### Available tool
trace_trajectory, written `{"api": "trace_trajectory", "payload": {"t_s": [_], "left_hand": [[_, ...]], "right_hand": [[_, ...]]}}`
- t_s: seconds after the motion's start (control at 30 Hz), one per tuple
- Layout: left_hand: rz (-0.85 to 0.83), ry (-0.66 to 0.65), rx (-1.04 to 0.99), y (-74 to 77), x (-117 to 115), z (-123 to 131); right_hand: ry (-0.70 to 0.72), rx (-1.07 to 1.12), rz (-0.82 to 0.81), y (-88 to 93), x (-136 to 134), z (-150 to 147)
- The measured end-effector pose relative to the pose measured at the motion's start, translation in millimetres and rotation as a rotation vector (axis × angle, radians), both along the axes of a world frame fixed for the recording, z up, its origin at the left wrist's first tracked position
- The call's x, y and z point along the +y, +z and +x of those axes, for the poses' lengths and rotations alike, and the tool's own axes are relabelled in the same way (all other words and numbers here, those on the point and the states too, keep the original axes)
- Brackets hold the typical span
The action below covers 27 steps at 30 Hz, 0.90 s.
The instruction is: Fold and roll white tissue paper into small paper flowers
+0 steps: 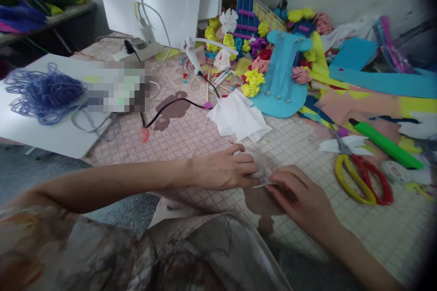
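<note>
A crumpled piece of thin white paper (pixel 260 167) is between my two hands, low over the table. My left hand (pixel 227 168) has its fingers curled over the paper's left side. From the right, my right hand (pixel 297 193) pinches the paper's lower edge between thumb and fingers. Just beyond the hands lies a loose stack of white paper sheets (pixel 239 116). Behind the stack is a blue cutout shape (pixel 285 77) with strings across it and paper flowers at its edges.
Scissors (pixel 355 179) with yellow and red handles and a green cutter (pixel 387 144) lie right. A glue gun (pixel 191 57) stands behind, its black cord crossing the tiled tabletop (pixel 184 138). Blue yarn (pixel 46 93) and a power strip (pixel 136 50) are left.
</note>
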<state>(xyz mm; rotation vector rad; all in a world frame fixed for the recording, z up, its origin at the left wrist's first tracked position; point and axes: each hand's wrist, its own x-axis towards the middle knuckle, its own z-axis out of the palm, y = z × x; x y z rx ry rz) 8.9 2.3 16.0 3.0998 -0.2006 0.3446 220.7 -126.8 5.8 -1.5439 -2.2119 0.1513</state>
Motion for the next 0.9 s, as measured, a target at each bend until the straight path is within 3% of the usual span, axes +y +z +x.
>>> {"api": "trace_trajectory", "payload": {"t_s": [0.33, 0.6, 0.7, 0.9], "left_hand": [[-0.157, 0.028, 0.01, -0.7, 1.5, 0.3], [-0.325, 0.121, -0.036, 6.4, 17.0, -23.0], [-0.279, 0.177, -0.065, 3.8, 18.4, -29.7], [-0.02, 0.173, -0.119, -0.3, 13.1, -27.4]], "right_hand": [[0.195, -0.397, 0.156, 4.2, -1.4, -2.1], [0.193, -0.279, 0.188, 1.5, 1.8, 5.4], [0.159, -0.199, 0.145, 2.2, 2.2, 8.0], [0.115, -0.104, 0.073, 3.0, 3.5, 11.1]]}}
